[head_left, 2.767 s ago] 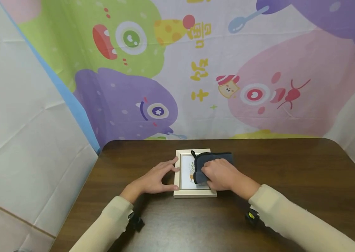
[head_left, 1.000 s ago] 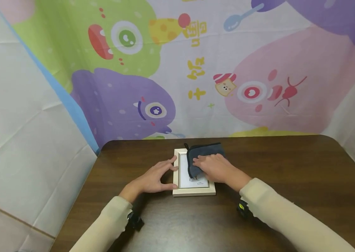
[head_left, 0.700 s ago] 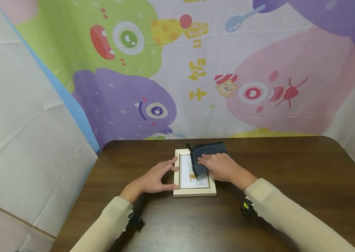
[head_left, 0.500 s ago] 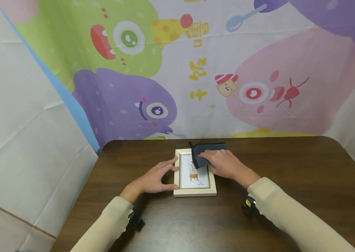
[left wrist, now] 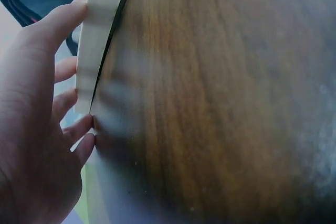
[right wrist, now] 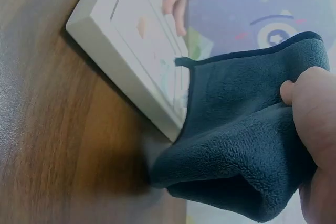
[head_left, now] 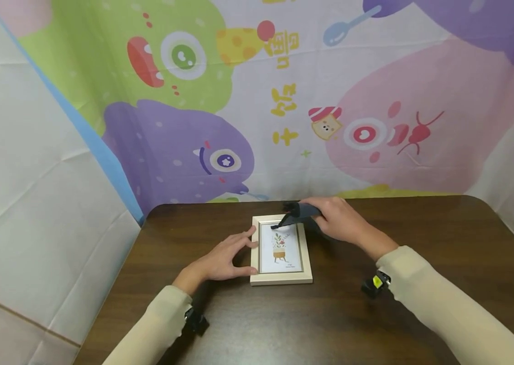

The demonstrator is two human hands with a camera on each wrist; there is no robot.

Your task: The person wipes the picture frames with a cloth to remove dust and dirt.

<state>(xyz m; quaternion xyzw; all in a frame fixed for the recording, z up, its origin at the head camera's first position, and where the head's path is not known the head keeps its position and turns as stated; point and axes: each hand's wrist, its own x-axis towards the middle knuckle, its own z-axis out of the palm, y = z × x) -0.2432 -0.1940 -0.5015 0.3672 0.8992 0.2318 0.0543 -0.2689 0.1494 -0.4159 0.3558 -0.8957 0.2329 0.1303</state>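
A cream picture frame (head_left: 282, 278) lies flat on the table, its white print showing a plant in a brown pot. My left hand (head_left: 222, 258) touches the frame's left edge, thumb near the bottom corner and fingers spread further up. In the left wrist view, those fingertips (left wrist: 65, 69) rest along the frame's side (left wrist: 97, 45). My right hand (head_left: 336, 218) pinches a dark blue-grey cloth (head_left: 301, 213) above the frame's top right corner. Seen from the right wrist, the fleecy cloth (right wrist: 236, 124) hangs in folds with a dark border and overlaps the frame's edge.
The dark brown wooden table (head_left: 257, 324) extends around the frame. Behind it hangs a curtain (head_left: 298, 172) printed with cartoon monsters, and a pale sheet (head_left: 47, 177) covers the left side.
My right hand has lifted the cloth off the picture and moved it toward the back right, uncovering most of the print. My left hand has stayed at the frame's left edge.
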